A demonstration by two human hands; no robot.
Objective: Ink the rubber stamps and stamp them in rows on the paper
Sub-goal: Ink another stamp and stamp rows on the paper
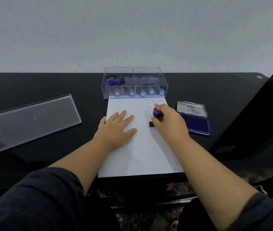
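Stamp point(156, 114) in use: dark body with a purple knob at the top, black rectangular base point(151, 124) showing at its lower end. Stands close to upright on the paper point(139, 147), knob tilted slightly toward the far edge of the desk point(49, 84); long axis roughly vertical, base down on the sheet. Position: right half of the paper, toward its far right corner

Right hand point(169, 119) holds the stamp, fingers and thumb curled round the handle just below the knob. Left hand point(117, 125) lies flat on the left half of the paper, fingers straight and spread wide, palm down

Paper: white sheet, long axis running from near edge to far edge of the desk, near end at the desk's near edge. Faint bluish prints visible near the far right corner of the sheet, beyond the stamp; too pale to read

Ink pad point(197, 122) lies open on the desk just beside the paper's right edge, blue pad face up, lid point(191, 108) hinged back toward the far side

Clear box point(134, 82) sits at the paper's far edge, touching or nearly so; it holds further stamps, two with purple tops at its left, several with blue round ends facing the near side. Clear box cover point(30, 120) lies flat toward the left edge of the desk, well apart from the paper
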